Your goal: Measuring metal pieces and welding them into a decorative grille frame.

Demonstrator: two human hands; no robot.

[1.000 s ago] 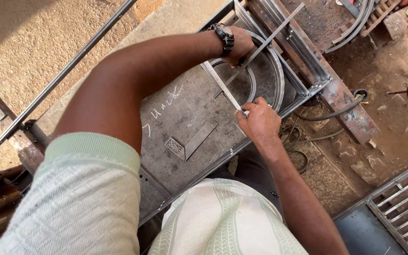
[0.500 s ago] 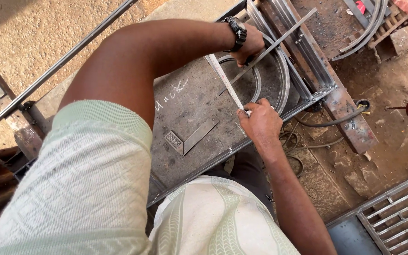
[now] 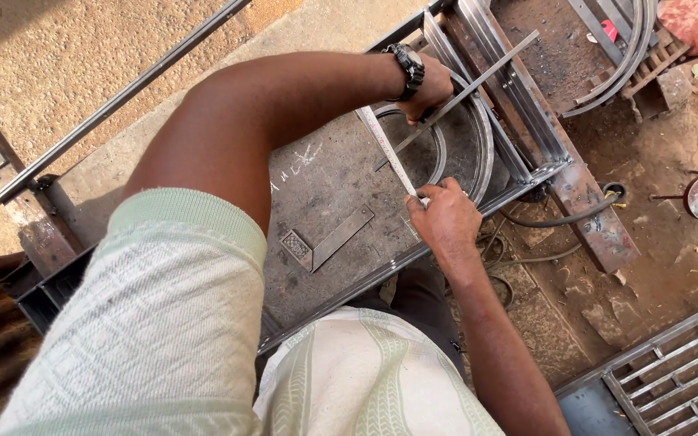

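We noted the left hand (image 3: 432, 85) clamped on a thin metal bar (image 3: 478, 75) at upper centre of the frame, steadying it over the bent steel rings (image 3: 485, 137) — the right hand (image 3: 443, 218) pinched a tape rule (image 3: 388, 153) flat across them, apparently for reading.

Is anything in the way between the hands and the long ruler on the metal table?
Nothing visible. The right hand already pinches the near end of the steel ruler, and the left hand presses a thin metal bar crossing near its far end.
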